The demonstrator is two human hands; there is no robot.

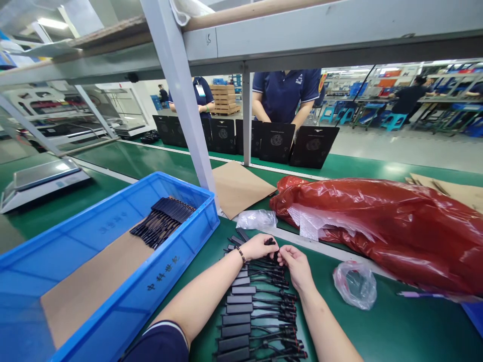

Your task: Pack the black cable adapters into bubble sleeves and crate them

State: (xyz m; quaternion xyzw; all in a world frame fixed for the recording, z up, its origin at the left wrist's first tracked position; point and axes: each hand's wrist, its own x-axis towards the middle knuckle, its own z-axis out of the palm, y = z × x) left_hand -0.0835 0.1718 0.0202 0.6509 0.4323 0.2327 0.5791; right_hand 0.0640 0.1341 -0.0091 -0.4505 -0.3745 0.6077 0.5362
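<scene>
My left hand [259, 246], below a beaded bracelet, is closed on the black connector end [270, 242] of a short cable. Thumb and fingertips of my right hand [296, 262] are pinched at the same cable end, close beside the left fingers. The fingers hide most of this piece. Under and in front of my hands lies a row of black boxes with short cables [239, 307], side by side on the green table. Their cables point right and end in black connectors with some red parts.
To the left is a blue bin [181, 256] with a cardboard liner [101, 281] and more cabled boxes [166, 216]. A red plastic bag [392, 226], a clear bag [354, 284], a pen [420, 294] and a shelf post [188, 100] stand around. Co-workers [285, 95] are opposite, behind black panels [277, 142].
</scene>
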